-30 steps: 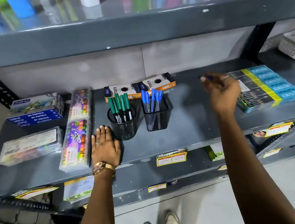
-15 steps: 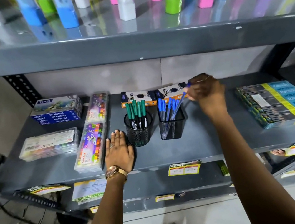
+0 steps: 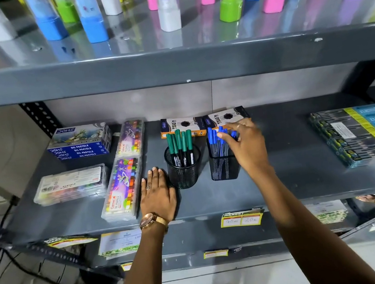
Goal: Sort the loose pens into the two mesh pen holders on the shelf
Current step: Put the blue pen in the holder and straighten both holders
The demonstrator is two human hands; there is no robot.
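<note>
A round black mesh holder stands mid-shelf with several green-capped pens upright in it. Right of it, a square black mesh holder contains several blue-capped pens. My right hand hovers over the square holder's right side. Its thumb and fingers pinch the cap of a blue pen whose barrel stands in that holder. My left hand lies flat on the shelf, palm down, fingers apart, just left of the round holder and holding nothing.
Two pen boxes lie behind the holders. Oil pastel boxes and crayon cases fill the left of the grey shelf. A stack of pencil packs sits at right. Colourful bottles crowd the shelf above.
My right hand carried a blue pen from the shelf's right side to the square holder and lowered it in. My left hand stayed flat. The camera tilted up.
</note>
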